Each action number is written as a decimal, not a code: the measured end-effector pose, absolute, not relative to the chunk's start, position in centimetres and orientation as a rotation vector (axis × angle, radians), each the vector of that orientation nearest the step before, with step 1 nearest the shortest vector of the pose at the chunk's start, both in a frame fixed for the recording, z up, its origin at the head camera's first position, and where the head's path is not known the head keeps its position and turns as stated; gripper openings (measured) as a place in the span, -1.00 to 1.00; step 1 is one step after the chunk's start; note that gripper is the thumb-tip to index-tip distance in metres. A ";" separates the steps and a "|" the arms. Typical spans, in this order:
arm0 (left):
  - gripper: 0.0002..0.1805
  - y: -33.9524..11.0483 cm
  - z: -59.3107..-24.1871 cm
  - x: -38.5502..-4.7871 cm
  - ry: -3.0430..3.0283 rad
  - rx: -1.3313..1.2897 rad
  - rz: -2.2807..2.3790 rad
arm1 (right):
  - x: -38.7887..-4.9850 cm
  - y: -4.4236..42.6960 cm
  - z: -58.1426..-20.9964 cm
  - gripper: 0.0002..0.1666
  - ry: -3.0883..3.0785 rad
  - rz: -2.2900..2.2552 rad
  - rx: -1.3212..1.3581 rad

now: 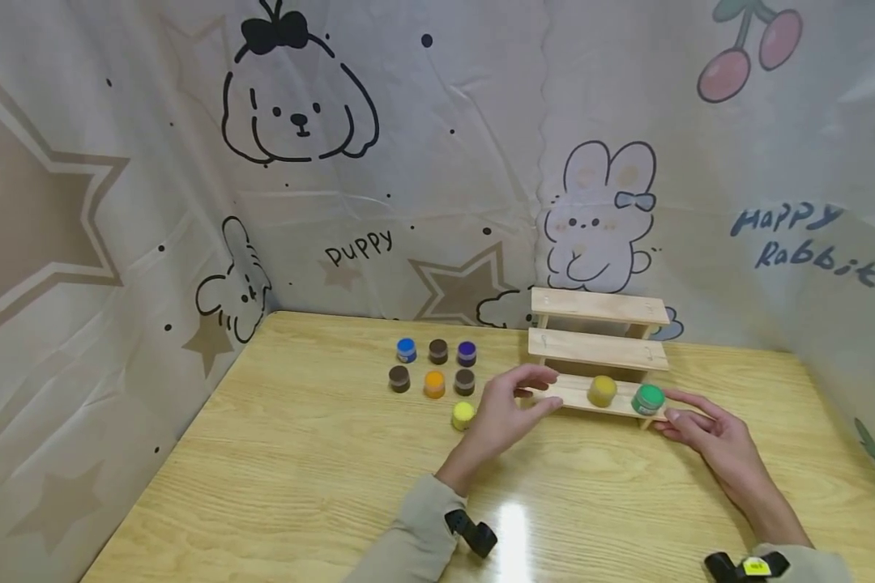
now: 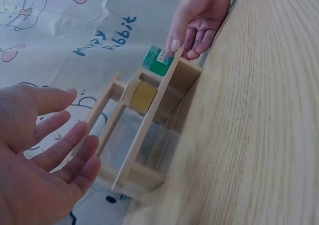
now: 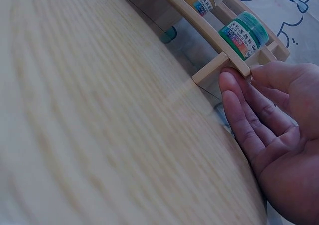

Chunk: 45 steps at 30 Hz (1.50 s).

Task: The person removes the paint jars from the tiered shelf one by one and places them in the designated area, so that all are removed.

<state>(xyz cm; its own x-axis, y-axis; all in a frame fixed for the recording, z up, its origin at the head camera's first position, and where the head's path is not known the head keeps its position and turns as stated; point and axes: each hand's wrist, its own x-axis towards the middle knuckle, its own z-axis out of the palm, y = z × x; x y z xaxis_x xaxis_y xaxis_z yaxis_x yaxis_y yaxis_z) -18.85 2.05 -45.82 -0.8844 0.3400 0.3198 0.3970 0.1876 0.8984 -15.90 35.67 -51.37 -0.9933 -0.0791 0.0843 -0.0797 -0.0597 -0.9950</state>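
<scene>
A three-tier wooden display stand stands at the back right of the table. On its lowest step sit a dark yellow paint jar and, at the right end, a green paint jar with a printed label. My right hand pinches the right end of that lowest step, thumb against the board and fingertips below it, as the right wrist view shows. At the step's left end hovers my left hand; its fingers are spread and loosely bent, with nothing between them in the left wrist view.
Left of the stand, several small paint jars form two rows, among them a blue jar, an orange jar and a purple jar. A bright yellow jar stands beside my left wrist. Patterned cloth hangs behind the table.
</scene>
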 end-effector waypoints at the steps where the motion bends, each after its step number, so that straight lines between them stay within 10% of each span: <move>1: -0.63 2.4 -45.8 -18.9 -2.385 -0.737 -1.833 | -15.9 35.7 -51.4 -0.59 -2.151 2.281 0.185; 45: -0.69 9.9 -47.0 -20.8 -2.609 -0.672 -1.555 | -15.9 35.6 -51.1 -0.60 -2.185 2.258 0.125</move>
